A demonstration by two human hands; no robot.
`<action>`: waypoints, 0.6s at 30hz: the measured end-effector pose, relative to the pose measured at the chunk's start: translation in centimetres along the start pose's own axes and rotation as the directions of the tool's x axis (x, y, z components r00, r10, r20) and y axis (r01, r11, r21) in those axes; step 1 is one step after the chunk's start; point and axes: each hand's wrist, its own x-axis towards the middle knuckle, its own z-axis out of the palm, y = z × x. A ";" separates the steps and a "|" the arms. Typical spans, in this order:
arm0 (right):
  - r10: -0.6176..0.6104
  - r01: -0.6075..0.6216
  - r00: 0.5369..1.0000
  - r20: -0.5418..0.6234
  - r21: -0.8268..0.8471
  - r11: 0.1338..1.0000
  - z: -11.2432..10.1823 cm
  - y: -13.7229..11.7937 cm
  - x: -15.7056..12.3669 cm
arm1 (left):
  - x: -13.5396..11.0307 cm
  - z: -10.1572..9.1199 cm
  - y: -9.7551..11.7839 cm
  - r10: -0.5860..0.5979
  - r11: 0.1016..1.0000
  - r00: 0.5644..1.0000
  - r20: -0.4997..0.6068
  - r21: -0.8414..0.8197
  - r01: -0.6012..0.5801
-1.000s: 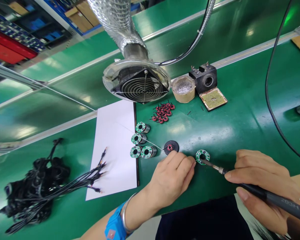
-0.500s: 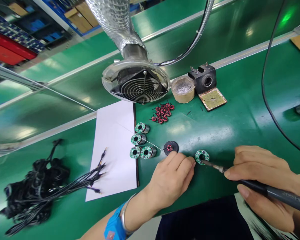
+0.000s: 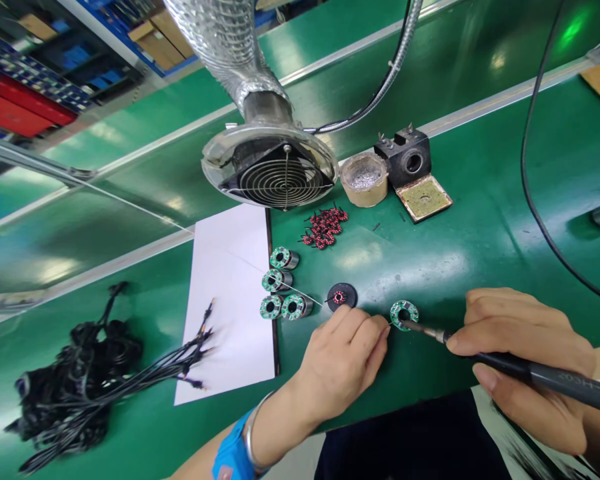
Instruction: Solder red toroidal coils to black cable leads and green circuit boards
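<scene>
My right hand (image 3: 523, 353) grips a black soldering iron (image 3: 505, 365), and its metal tip touches a small round green circuit board (image 3: 405, 313) on the green bench. My left hand (image 3: 343, 360) is curled just left of that board, fingers pinched on a thin solder wire (image 3: 260, 272) that runs up to the left. A black disc with a red coil (image 3: 341, 296) lies right above my left fingers. Several green-topped metal cylinders (image 3: 281, 283) stand in a cluster further left.
A fume extractor fan (image 3: 270, 170) on a foil hose hangs over the bench. Behind it sit a pile of red coils (image 3: 325, 227), a tin pot (image 3: 364, 177) and an iron stand with sponge (image 3: 415, 175). A white sheet (image 3: 230, 300) and black cable bundle (image 3: 75, 380) lie left.
Almost nothing has moved; the view has shifted slightly and my right hand has drifted a little up with the iron tip staying on the green board.
</scene>
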 end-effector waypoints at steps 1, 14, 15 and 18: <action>0.004 -0.004 1.000 0.004 -0.003 1.000 0.0 0.1 0.0 | 0.1 0.0 0.0 0.003 1.000 1.000 0.001 0.006 -0.003; 0.001 -0.001 1.000 0.027 0.006 1.000 0.0 0.1 0.1 | 0.4 0.3 -0.1 0.033 0.999 0.999 0.014 0.027 -0.034; -0.003 0.003 1.000 0.024 0.012 1.000 0.0 0.2 0.1 | 0.4 0.3 -0.1 0.035 0.999 0.999 0.011 0.026 -0.036; -0.009 0.009 1.000 0.025 0.016 1.000 0.0 0.2 0.1 | 0.4 0.3 -0.1 0.035 0.999 0.999 0.003 0.023 -0.035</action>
